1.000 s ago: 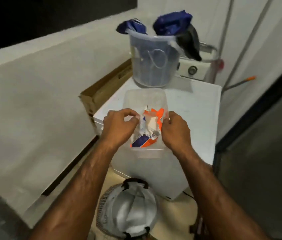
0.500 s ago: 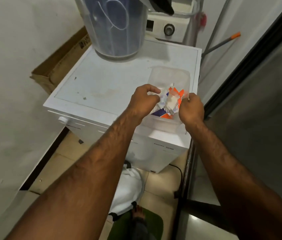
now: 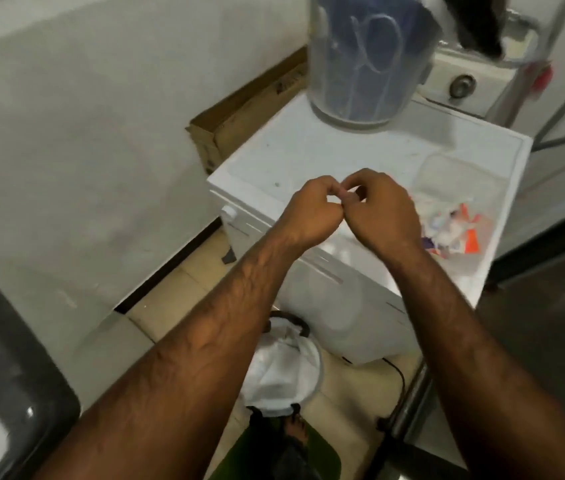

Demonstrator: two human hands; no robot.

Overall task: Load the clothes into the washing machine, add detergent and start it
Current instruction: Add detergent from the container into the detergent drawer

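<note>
On the floor, a basket holds white cloth. Over the washing machine's front edge our left hand and right hand meet, fingers curled; whether they pinch anything, we cannot tell. Beside them a clear tub holds sachets; behind, a bucket holds blue clothes.

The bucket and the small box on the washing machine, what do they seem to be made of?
Bucket: probably translucent plastic, smooth and slightly glossy; the dark blue clothes show through its wall. Small box: likely thin clear plastic, faintly cloudy; the orange and white sachets inside are visible through it. The frame is blurred, so the finer finish is unclear.
</note>
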